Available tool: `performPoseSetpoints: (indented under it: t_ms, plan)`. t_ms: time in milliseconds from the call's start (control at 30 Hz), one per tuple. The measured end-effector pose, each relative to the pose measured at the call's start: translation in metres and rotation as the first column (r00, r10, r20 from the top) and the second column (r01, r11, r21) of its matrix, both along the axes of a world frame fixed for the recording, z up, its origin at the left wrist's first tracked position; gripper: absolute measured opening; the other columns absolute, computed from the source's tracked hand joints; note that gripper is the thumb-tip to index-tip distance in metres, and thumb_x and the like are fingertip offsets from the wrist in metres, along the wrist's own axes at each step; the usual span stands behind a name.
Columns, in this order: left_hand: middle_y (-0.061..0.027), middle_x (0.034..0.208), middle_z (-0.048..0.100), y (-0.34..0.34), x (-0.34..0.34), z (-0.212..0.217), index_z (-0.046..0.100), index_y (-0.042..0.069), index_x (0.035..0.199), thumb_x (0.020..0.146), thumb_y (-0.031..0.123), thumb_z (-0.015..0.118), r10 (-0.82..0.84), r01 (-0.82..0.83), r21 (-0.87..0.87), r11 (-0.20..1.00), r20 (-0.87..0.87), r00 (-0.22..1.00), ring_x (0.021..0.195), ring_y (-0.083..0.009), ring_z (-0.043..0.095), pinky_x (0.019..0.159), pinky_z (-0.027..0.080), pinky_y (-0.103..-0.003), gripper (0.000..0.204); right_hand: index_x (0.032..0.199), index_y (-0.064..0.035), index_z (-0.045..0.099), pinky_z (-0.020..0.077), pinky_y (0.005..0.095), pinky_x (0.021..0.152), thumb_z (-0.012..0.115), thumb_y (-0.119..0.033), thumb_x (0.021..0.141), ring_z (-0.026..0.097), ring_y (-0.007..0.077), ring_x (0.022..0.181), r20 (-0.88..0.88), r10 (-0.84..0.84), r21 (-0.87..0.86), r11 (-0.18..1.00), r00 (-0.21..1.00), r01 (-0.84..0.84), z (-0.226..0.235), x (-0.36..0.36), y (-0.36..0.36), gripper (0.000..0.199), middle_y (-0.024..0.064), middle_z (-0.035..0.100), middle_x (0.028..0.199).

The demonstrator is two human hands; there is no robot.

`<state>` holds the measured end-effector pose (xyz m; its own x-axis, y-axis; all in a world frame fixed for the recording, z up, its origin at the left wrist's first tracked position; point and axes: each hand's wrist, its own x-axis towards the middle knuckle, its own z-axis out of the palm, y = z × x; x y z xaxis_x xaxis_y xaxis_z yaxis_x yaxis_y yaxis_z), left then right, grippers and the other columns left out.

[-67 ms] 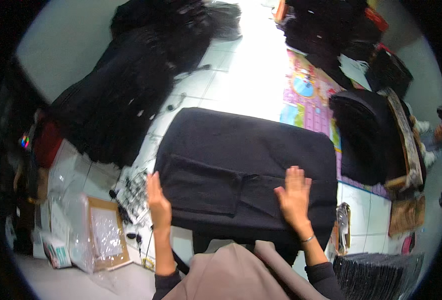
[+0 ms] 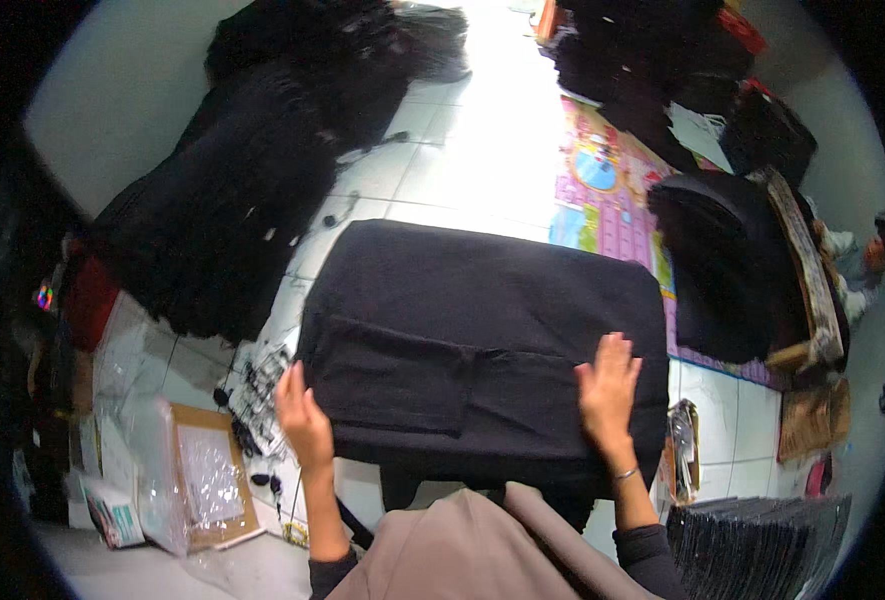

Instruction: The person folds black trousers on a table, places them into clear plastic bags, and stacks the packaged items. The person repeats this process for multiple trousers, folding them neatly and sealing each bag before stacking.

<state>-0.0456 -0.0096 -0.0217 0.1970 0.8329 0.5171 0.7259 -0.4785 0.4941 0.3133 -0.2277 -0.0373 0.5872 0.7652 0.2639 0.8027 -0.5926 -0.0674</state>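
With the left hand (image 2: 302, 418) flat at the near left edge of the black cloth (image 2: 482, 340) spread on the table and the right hand (image 2: 607, 385) pressing fingers splayed, it could slide off nearward
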Motion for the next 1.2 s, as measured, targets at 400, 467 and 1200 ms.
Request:
performPoseSetpoints:
  t_ms: [400,467,1200]
  plan:
    - [-0.0048,0.057,0.046,0.021,-0.056,-0.034,0.046,0.000,0.054,0.074,0.030,0.083,0.302,-0.297,-0.144,0.944,0.014,0.953,0.052,-0.0194,0.040,0.052,0.034,-0.037,0.052,0.101,0.0008,0.067,0.0483,0.0265,0.070,0.063,-0.051,0.090,0.061,0.0092,0.081,-0.924,0.351,0.356,0.638,0.153,0.683,-0.072,0.161,-0.120,0.053,0.0035,0.067,0.091]
    - [-0.0027,0.050,0.039,0.028,-0.062,-0.029,0.039,0.002,0.052,0.075,0.034,0.083,0.293,-0.266,-0.304,0.915,0.046,0.955,0.050,-0.0143,0.032,0.050,0.030,-0.035,0.059,0.113,0.0017,0.064,0.0517,0.0316,0.083,0.053,-0.061,0.090,0.066,0.0194,0.093,-0.882,0.468,0.279,0.609,-0.053,0.743,-0.091,0.139,-0.139,0.068,0.0111,0.069,0.109]
    - [0.0086,0.060,0.035,0.018,-0.091,-0.013,0.034,0.018,0.058,0.077,0.005,0.078,0.251,0.120,-0.485,0.866,0.630,0.735,0.059,-0.0050,0.028,0.057,0.026,-0.023,0.050,0.134,-0.0039,0.055,0.0485,0.0274,0.092,0.058,0.004,0.090,0.061,0.0142,0.103,-0.712,0.310,0.692,0.461,0.631,0.555,0.020,0.087,-0.205,0.044,0.0114,0.067,0.115]
